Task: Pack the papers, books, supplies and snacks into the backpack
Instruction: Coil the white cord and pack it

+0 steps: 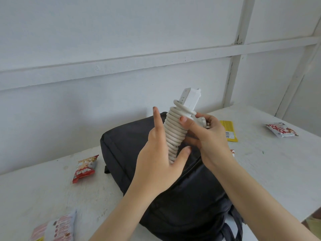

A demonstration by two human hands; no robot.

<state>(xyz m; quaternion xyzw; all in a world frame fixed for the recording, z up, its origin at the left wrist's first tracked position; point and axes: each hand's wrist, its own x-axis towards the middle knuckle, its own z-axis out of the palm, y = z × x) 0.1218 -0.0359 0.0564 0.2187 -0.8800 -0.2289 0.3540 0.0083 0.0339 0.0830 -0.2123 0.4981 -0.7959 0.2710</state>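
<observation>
Power strip, wound in its cord, tilts above the black backpack lying on the surface. My left grip clasps the coil's lower end, forefinger straight; my right grip pinches the upper coils. A snack packet lies left of the backpack.

Seen from a single wide-angle camera worn on the person's head, looking forward and down across the white table — a close view, with both forearms entering from the bottom of the frame. The left hand and right hand, holding a cord-wound power strip, sit near centre above the black backpack — the white wall fills the upper half.
</observation>
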